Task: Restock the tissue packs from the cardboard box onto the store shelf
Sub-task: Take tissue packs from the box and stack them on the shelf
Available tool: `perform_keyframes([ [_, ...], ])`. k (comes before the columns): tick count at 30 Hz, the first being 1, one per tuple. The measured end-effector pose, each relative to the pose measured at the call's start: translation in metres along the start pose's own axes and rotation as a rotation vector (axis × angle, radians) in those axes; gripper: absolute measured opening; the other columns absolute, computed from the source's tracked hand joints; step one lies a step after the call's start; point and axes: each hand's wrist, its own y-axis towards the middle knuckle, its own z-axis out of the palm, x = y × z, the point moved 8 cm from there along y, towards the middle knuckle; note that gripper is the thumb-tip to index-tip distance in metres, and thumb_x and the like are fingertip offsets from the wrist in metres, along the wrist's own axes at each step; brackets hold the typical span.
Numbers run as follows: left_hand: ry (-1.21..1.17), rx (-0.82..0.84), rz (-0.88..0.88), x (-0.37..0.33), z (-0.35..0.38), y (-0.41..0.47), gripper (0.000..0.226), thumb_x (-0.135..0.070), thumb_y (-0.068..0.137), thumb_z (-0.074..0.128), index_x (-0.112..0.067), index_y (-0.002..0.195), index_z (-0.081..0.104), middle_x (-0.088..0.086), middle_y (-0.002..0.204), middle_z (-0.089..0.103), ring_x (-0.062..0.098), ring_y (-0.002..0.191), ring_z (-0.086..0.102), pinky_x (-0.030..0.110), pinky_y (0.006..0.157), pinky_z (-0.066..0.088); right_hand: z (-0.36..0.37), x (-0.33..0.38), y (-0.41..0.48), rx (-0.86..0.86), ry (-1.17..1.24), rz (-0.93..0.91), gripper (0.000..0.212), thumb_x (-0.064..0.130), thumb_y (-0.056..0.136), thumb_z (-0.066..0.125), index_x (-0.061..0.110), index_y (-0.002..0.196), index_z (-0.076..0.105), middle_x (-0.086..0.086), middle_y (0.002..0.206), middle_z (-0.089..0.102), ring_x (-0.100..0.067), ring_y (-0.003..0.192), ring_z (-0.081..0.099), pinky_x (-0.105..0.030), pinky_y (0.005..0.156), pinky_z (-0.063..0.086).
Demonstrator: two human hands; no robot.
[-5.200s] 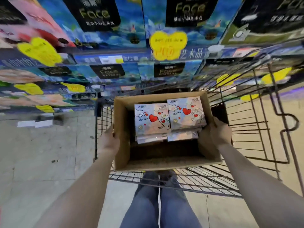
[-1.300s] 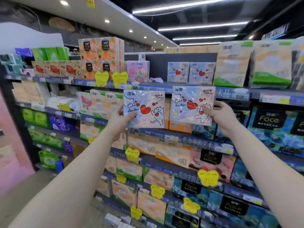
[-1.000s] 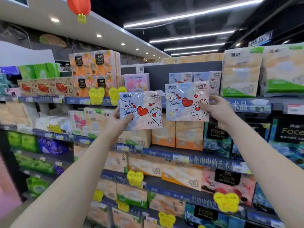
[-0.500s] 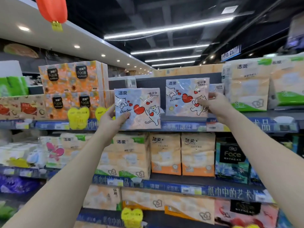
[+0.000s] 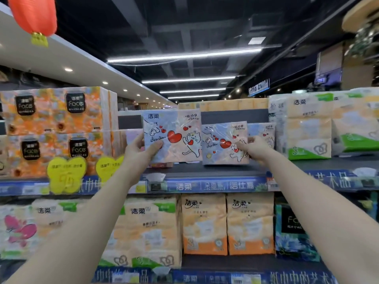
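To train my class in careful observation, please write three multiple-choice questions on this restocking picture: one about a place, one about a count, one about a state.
1. Where does the red lantern hang?
A) upper left
B) lower right
C) on the shelf board

2. How many packs do the two hands hold?
A) one
B) two
C) four

3. What is the left hand doing?
A) hanging empty
B) gripping a pack
C) pressing a price tag

Answers:
1 A: it hangs above the orange packs.
2 B: the left pack is in the left hand and the right pack is in the right hand.
3 B: its thumb lies across the left pack's lower front corner.
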Motion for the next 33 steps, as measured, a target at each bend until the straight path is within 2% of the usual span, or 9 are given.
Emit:
perform_keyframes([
  [2,-0.004,-0.005,0.009,0.004,0.004,0.007,0.040,-0.015,0.094,0.075,-0.022,0.132,0.065,-0.015,0.101,0.079,0.007,0.091,0.077,0.018,0.070,0.059,0.005,-0.006,0.012,0.018,-0.051,0.010,0.046,0.022,0.096,0.072,0.007,0.135,0.052,-0.001,0.121,0.058,-0.021,0.107,0.058,-0.033,0.092,0.047],
  [4,0.001,-0.017,0.015,0.008,0.009,0.013,0.037,-0.016,0.093,0.075,-0.026,0.128,0.066,-0.020,0.100,0.079,0.006,0.094,0.076,0.020,0.073,0.060,0.007,-0.008,0.027,0.029,-0.131,0.023,0.048,0.018,0.095,0.072,0.006,0.138,0.053,-0.005,0.128,0.065,-0.024,0.109,0.063,-0.039,0.097,0.052],
  [7,-0.006,-0.046,0.008,0.013,0.015,0.025,0.032,-0.020,0.092,0.077,-0.035,0.119,0.068,-0.016,0.105,0.079,0.014,0.100,0.076,0.032,0.082,0.061,0.010,-0.010,0.048,0.045,-0.204,0.043,0.052,0.017,0.093,0.074,0.012,0.140,0.054,-0.014,0.130,0.068,-0.032,0.112,0.068,-0.052,0.097,0.057],
  [13,-0.006,-0.067,0.014,0.016,0.028,0.040,0.030,-0.021,0.093,0.076,-0.036,0.117,0.067,-0.017,0.103,0.079,0.011,0.096,0.077,0.030,0.079,0.062,0.018,-0.015,0.081,0.031,-0.273,0.048,0.049,0.015,0.096,0.071,0.007,0.140,0.052,-0.010,0.113,0.060,-0.031,0.107,0.062,-0.041,0.092,0.055],
  [18,0.019,-0.067,0.012,0.025,0.036,0.044,0.035,-0.020,0.093,0.076,-0.024,0.127,0.066,-0.008,0.109,0.079,0.018,0.103,0.076,0.036,0.086,0.062,0.021,-0.022,0.097,0.001,-0.303,0.094,0.053,0.020,0.094,0.073,0.004,0.140,0.051,-0.017,0.125,0.063,-0.035,0.112,0.064,-0.049,0.097,0.057],
  [24,0.047,-0.073,0.010,0.030,0.046,0.048,0.022,-0.021,0.093,0.076,-0.035,0.109,0.069,-0.019,0.099,0.079,0.009,0.095,0.075,0.030,0.080,0.061,0.025,-0.026,0.108,0.031,-0.279,0.111,0.050,0.020,0.089,0.079,0.005,0.132,0.057,-0.015,0.126,0.065,-0.035,0.116,0.064,-0.049,0.100,0.056],
  [27,0.038,-0.074,0.015,0.029,0.052,0.049,0.027,-0.021,0.092,0.076,-0.033,0.115,0.068,-0.018,0.098,0.078,0.006,0.093,0.076,0.023,0.075,0.061,0.026,-0.029,0.112,0.041,-0.269,0.122,0.046,0.021,0.087,0.081,0.007,0.125,0.060,-0.016,0.122,0.068,-0.034,0.112,0.066,-0.049,0.097,0.057],
  [30,0.014,-0.057,0.018,0.025,0.064,0.049,0.034,-0.018,0.092,0.076,-0.028,0.123,0.066,-0.013,0.104,0.077,0.008,0.094,0.076,0.019,0.070,0.060,0.020,-0.021,0.105,0.061,-0.312,0.145,0.041,0.021,0.088,0.081,0.000,0.116,0.060,-0.019,0.113,0.069,-0.035,0.103,0.069,-0.049,0.092,0.060],
  [33,-0.008,-0.013,0.020,0.023,0.085,0.052,0.040,-0.017,0.093,0.076,-0.026,0.130,0.064,-0.007,0.113,0.075,0.012,0.098,0.076,0.024,0.075,0.062,-0.003,0.002,0.095,0.009,-0.245,0.127,0.034,0.016,0.098,0.067,-0.006,0.121,0.055,-0.022,0.106,0.067,-0.033,0.092,0.071,-0.044,0.082,0.063],
])
